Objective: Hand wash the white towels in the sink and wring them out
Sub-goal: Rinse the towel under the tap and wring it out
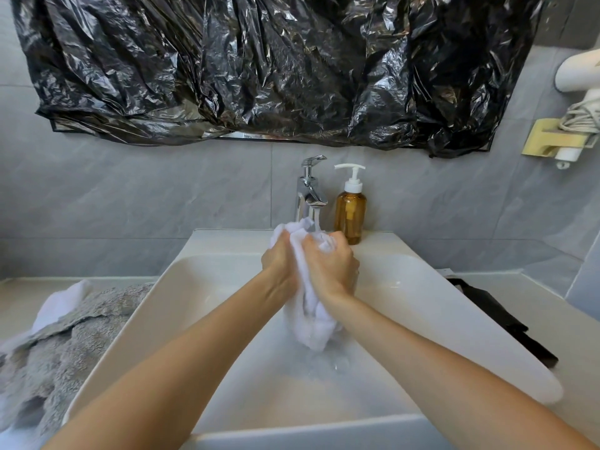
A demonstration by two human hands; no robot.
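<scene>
A wet white towel (pixel 313 323) hangs bunched over the white sink (pixel 207 280), its top right under the chrome tap (pixel 310 190). Water runs from the spout onto it. My left hand (pixel 281 259) grips the towel's upper part from the left. My right hand (pixel 334 266) is closed on it from the right, close against the left hand. The towel's lower end dangles toward the basin floor, where water pools. Another white towel (pixel 56 306) lies on the counter at the left, partly under a grey one.
A grey fluffy towel (pixel 58 355) is heaped on the left counter. An amber soap pump bottle (pixel 350 212) stands right of the tap. A black cloth (pixel 500 323) lies on the right counter. Black plastic sheeting (pixel 259 69) covers the mirror above. A white hair dryer (pixel 578 73) hangs at the far right.
</scene>
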